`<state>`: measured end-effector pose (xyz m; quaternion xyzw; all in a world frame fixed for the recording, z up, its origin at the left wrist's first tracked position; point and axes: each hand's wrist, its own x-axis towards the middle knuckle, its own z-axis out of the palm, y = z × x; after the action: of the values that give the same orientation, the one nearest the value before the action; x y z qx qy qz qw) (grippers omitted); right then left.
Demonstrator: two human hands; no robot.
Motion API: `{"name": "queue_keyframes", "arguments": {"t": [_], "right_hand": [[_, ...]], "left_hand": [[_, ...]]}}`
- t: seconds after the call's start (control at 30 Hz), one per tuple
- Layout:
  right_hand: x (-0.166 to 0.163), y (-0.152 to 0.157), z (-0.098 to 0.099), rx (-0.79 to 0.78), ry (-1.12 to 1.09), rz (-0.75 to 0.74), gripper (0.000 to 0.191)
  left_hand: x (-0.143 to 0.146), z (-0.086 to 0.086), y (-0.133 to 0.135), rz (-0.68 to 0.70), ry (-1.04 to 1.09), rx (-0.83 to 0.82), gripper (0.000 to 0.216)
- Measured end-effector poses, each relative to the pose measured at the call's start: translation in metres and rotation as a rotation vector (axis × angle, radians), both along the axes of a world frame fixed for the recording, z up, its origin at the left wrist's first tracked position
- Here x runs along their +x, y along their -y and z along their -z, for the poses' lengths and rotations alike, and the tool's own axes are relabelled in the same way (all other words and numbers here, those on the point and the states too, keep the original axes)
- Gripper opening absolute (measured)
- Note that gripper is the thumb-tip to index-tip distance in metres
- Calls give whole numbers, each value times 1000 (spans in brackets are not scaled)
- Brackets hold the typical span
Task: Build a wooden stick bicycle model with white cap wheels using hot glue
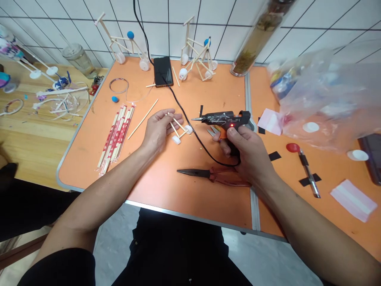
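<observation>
Head camera view: a person's left hand (158, 129) holds a stick frame (177, 123) over the orange table (160, 184), its grip closed at the fingertips on the upper ends of two sticks. The frame's long axis slants down from upper left to lower right, its two white wheels (176, 140) at the lower end. Just right of it, the right hand (250, 147) wraps its grip fully around the handle of a glue gun (218, 118), whose barrel lies nearly level across the view, nozzle pointing left. Long-nose pliers (228, 177) lie below, tips also leftward. Metal trim edges the table, which stands against a white-tiled wall (160, 31); a wooden surface (32, 139) adjoins at left, above a pale floor (262, 258).
</observation>
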<state>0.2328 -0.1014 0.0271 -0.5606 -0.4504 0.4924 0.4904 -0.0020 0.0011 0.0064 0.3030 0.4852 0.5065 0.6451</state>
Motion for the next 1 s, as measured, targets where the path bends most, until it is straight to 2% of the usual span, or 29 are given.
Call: {"name": "queue_keyframes", "arguments": {"t": [0.1,0.37,0.73,1.0], "right_hand": [[4,-5,1,-34,-88,2,46],[16,-19,15,40,-252,85,50],[21,-24,18,45,-328,89,51],[21,-25,18,64,-347,100,43]], "left_hand": [[-1,1,0,-2,-17,12,12],[-6,2,-4,26,-58,54,12],[-3,-1,-2,12,-87,80,8],[-4,1,-2,27,-118,95,12]]}}
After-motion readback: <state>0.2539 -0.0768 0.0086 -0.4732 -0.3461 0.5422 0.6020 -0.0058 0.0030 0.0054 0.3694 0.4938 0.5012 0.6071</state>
